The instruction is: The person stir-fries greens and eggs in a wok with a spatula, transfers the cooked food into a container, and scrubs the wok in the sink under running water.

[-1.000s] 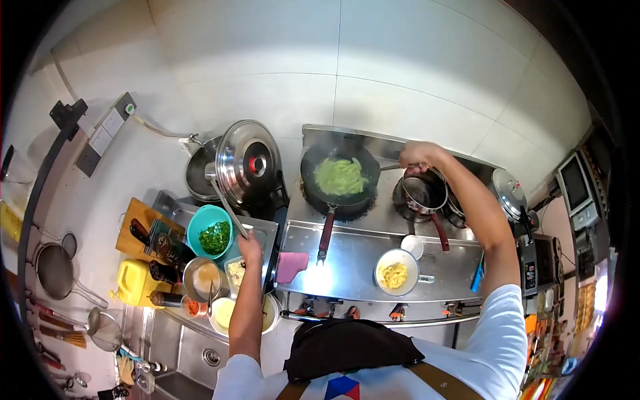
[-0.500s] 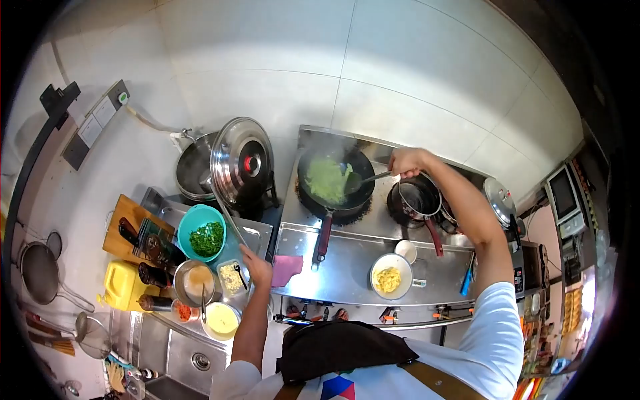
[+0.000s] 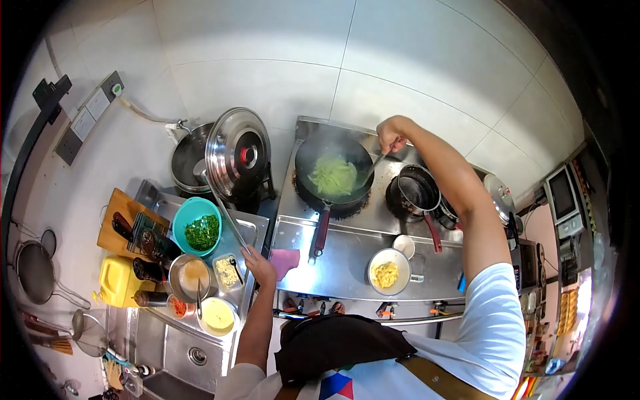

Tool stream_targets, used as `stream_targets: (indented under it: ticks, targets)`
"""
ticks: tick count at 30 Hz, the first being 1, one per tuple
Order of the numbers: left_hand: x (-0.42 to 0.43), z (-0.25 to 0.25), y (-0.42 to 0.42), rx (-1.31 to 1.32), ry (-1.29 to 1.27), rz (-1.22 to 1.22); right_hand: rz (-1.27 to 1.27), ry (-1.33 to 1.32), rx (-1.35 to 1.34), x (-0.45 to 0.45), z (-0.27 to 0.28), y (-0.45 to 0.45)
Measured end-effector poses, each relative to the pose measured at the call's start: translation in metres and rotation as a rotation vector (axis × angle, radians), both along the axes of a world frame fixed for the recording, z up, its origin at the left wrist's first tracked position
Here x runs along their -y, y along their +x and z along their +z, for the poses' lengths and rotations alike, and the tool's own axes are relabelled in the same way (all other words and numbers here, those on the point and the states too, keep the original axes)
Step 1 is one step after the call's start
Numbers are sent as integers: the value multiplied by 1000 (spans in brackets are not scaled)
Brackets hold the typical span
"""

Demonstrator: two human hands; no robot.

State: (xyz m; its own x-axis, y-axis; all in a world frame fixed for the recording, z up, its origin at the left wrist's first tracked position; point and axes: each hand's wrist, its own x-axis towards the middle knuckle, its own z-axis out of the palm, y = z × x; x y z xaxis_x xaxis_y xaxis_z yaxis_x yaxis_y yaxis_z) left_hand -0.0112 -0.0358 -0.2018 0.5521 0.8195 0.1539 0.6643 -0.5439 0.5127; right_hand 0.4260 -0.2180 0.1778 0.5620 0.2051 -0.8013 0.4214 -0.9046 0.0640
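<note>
My right hand [image 3: 392, 135] is closed round the handle of a spatula [image 3: 373, 169], whose blade dips into a dark wok [image 3: 307, 155] at its right side. Pale green vegetable slices [image 3: 333, 176] lie steaming in the wok, and its red-brown handle [image 3: 322, 232] points toward me. Lower left, my left hand [image 3: 259, 265] grips the end of a long metal ladle [image 3: 230, 225]. The ladle's bowl reaches over a pot [image 3: 193, 157], beside a large steel lid [image 3: 233, 150]. A teal bowl of chopped greens [image 3: 201, 227] is left of my left hand.
Right of the wok stands a dark saucepan [image 3: 416, 189]. Nearer me are a white bowl of yellow food [image 3: 388, 272], a small white cup [image 3: 403, 246] and a pink cloth [image 3: 285, 262]. Several bowls, a yellow jug [image 3: 120, 282] and a sink [image 3: 175, 353] are at left.
The right hand has moved left and up, and the spatula now stands steeper at the wok's right side. My left hand still holds the ladle. The whole view has shifted slightly.
</note>
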Motion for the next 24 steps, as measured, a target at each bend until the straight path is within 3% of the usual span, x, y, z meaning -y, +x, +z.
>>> stream_targets:
  ticks: [5, 8, 11, 14, 17, 21, 22, 24]
  targets:
    - [-7, -27, -8, -1, 257, -98, 33, 61, 51, 19, 11, -6]
    - [-4, -21, -13, -46, 269, -131, 20, 2, 80, 34, 5, 4]
    - [-3, -19, -17, -67, 282, -163, -26, 107, 177, 51, -40, 22]
    - [2, -12, -20, 24, 171, -195, 95, 254, 388, 41, -77, 12]
    - [12, 13, -9, 169, 115, -280, 442, 345, 557, 28, -114, 7]
    - [30, 38, 17, 229, -27, -392, 558, 390, 496, 52, -119, -50]
    - [38, 50, 25, 240, 38, -429, 602, 371, 490, 68, -117, -59]
    - [52, 65, 48, 242, -235, -462, 662, 358, 503, 102, -106, -73]
